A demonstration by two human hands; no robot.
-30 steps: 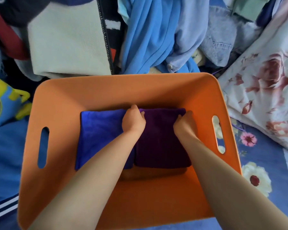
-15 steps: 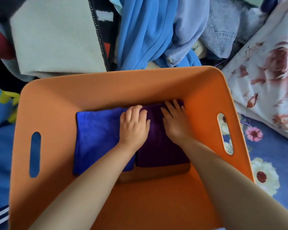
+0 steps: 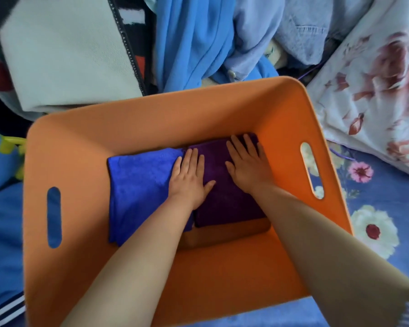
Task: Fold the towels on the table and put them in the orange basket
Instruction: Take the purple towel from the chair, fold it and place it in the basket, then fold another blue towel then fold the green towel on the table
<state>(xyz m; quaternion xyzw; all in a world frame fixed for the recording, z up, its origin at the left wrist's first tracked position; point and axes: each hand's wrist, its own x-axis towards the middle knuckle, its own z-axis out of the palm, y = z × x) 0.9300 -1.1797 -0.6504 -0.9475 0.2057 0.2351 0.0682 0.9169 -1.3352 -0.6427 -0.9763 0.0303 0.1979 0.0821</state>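
Inspection begins at the folded dark purple plush towel (image 3: 224, 197), which lies flat on the floor of the orange soft-sided rectangular basket (image 3: 151, 109), toward its right and far side. Touching its left edge lies a folded royal-blue plush towel (image 3: 139, 185), also flat on the basket floor; the two sit side by side, and I cannot tell whether either edge overlaps the other.

My left hand (image 3: 189, 180) rests palm down with fingers straight across the seam between the two towels, grasping nothing. My right hand (image 3: 248, 168) lies flat on the purple towel, fingers spread and straight, pressing it down, also grasping nothing. Both forearms reach in over the near wall of the basket.

Assessment of progress: two towels are folded and stowed. The step in hand appears to be smoothing the purple one into place. A strip of bare basket floor shows nearest me.

Outside the basket, a heap of garments (image 3: 198, 38) lies behind the far wall, including bright blue and pale blue pieces and a cream fleece. A floral bedsheet (image 3: 376, 180) lies to the right. I see no unfolded towel in view, so what is left I cannot confirm.
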